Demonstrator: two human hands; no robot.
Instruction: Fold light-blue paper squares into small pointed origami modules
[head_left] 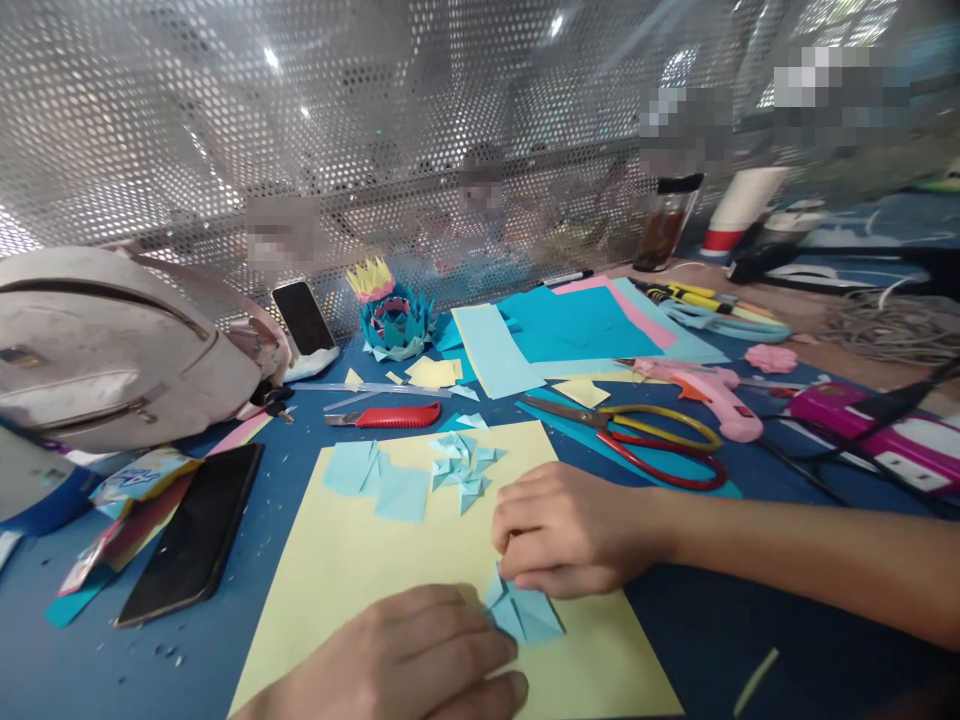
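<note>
A small light blue piece of folded paper (531, 618) lies on a pale yellow sheet (337, 600), with creases showing across it. My right hand (574, 530) is closed, its curled fingers pinching the paper's top edge. From the lower left, my left hand (405, 655) reaches the paper's left side, fingers bent and together on that edge; its thumb is hidden. Farther up the sheet sit several small folded light blue pieces (469, 465) in a cluster. Beside them are flat light blue paper squares (401, 492).
Past the sheet lie a red cutter (397, 415), scissors (637, 440) and a pink glue gun (720, 395). A blue paper lotus (396, 322) and blue sheets (577, 325) are behind. At left are a backpack (112, 350) and black phone (195, 535); a power strip (877, 435) is right.
</note>
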